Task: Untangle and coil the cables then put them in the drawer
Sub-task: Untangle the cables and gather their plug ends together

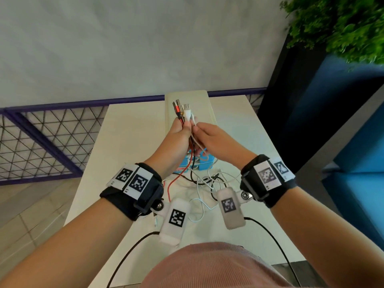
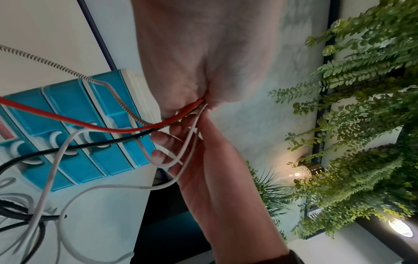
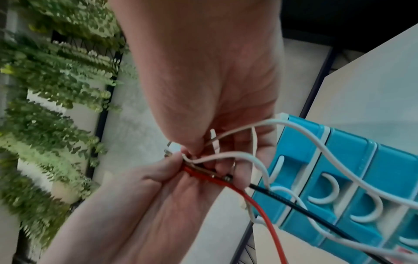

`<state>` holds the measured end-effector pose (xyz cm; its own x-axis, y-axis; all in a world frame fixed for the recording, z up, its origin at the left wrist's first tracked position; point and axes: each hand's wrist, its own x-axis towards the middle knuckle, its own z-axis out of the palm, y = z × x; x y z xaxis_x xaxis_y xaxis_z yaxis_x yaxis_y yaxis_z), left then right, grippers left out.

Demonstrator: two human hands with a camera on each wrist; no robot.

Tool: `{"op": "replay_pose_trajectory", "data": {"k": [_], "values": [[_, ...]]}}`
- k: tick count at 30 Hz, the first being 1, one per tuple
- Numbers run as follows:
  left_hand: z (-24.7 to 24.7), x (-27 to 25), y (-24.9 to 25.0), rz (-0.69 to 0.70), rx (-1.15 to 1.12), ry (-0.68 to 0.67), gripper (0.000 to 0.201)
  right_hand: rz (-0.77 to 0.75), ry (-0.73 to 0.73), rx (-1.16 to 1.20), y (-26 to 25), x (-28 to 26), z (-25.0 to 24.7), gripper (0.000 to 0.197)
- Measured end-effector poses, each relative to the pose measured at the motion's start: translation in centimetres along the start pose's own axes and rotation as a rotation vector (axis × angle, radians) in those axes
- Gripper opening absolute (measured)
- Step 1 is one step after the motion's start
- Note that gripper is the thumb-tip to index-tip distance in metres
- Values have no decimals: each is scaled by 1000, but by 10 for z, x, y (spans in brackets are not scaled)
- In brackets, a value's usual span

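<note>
My left hand (image 1: 180, 129) grips a bunch of cable ends, raised above the table. The plugs (image 1: 182, 110) stick up out of the fist: red, black, braided and white. My right hand (image 1: 204, 132) sits just to the right and pinches a white cable (image 1: 196, 140) below the plugs. A red cable (image 2: 74, 120) and a black cable (image 2: 45, 151) run down from the left fist. The rest of the cables lie in a tangle (image 1: 204, 183) on the table between my wrists. The blue drawer unit (image 1: 202, 163) stands behind the tangle; its drawers (image 3: 353, 187) are closed.
The white table (image 1: 133, 129) is narrow, with a beige slab (image 1: 188, 96) at its far end. A purple mesh fence (image 1: 41, 140) is to the left, a blue seat (image 1: 353, 142) and green plants (image 1: 340, 23) to the right.
</note>
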<state>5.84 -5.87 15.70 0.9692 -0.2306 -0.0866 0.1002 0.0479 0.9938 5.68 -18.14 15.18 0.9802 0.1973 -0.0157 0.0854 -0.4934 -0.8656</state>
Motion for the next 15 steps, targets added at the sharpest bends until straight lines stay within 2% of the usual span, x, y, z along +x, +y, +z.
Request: {"op": "replay_pose_trajectory", "data": {"k": [8, 11, 15], "values": [[-5, -1, -2, -21, -2, 34, 22, -166, 197, -106, 1, -7, 18, 25], [-6, -1, -3, -16, -12, -5, 22, -161, 171, -149, 2, -6, 16, 25], [-5, -4, -5, 6, -93, -50, 27, -74, 36, -137, -1, 0, 6, 30]]}}
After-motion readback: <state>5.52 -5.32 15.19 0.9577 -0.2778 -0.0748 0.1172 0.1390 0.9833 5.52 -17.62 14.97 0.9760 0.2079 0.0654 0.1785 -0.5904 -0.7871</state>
